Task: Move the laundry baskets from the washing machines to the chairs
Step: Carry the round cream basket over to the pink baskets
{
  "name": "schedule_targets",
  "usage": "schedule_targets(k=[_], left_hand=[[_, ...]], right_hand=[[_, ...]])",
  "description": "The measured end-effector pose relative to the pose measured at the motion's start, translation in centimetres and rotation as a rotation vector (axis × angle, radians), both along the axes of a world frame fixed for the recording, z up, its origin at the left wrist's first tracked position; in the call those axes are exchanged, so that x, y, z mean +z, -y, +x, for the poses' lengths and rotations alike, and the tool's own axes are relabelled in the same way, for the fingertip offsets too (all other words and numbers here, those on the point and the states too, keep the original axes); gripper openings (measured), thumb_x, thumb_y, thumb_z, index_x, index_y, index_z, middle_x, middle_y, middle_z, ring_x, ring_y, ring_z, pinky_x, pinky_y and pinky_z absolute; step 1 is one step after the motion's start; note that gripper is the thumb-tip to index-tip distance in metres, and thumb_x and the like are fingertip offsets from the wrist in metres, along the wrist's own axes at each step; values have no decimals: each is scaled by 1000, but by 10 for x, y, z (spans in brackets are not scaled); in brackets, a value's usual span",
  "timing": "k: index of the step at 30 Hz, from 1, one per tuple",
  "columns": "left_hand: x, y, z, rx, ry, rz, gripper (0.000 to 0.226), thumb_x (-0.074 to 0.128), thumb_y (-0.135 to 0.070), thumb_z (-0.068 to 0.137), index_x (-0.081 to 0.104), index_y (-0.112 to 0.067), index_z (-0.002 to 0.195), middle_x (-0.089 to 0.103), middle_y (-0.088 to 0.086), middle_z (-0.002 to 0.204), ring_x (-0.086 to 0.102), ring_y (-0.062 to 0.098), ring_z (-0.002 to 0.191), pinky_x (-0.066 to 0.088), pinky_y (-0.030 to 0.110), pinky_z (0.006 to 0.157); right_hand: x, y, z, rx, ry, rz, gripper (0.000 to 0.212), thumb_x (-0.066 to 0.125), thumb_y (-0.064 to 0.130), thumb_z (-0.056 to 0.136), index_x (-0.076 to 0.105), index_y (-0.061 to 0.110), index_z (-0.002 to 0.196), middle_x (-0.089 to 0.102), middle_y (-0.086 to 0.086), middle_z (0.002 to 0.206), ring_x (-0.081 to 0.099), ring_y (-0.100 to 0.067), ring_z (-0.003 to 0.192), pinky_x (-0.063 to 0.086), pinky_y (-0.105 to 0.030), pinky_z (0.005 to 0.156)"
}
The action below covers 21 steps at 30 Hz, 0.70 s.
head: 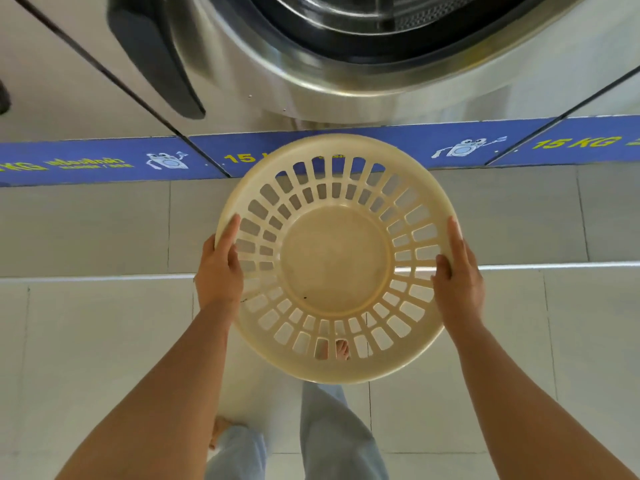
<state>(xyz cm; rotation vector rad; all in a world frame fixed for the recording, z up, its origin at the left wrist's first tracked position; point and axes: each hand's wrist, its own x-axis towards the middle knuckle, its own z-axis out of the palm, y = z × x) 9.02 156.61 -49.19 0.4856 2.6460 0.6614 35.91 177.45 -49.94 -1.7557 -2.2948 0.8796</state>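
Observation:
A round cream plastic laundry basket (pixel 335 261) with slotted walls hangs empty in the air in front of me, above the tiled floor. My left hand (pixel 219 268) grips its left rim, thumb inside the basket. My right hand (pixel 458 271) grips the right rim the same way. Directly ahead stands a steel front-loading washing machine (pixel 263 64), its round door opening showing at the top of the view. No chair is in view.
A blue strip (pixel 104 161) printed "15 KG" runs along the base of the machines. Below it a raised tiled step (pixel 86 230) ends in a metal edge (pixel 104 278). Neighbouring machine panels sit left and right. My legs and bare feet stand on pale floor tiles (pixel 104 358).

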Motion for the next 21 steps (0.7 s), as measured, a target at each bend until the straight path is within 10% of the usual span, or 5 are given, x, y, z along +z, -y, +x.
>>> schedule_targets(k=[21], left_hand=[[171, 381, -49, 435, -32, 65, 57, 34, -19, 103, 18, -51, 147, 52, 0, 124, 54, 20, 90, 40, 29, 79]], right_hand=[[173, 299, -158, 343, -86, 36, 66, 41, 8, 96, 23, 42, 149, 48, -4, 142, 56, -31, 112, 46, -40, 84]])
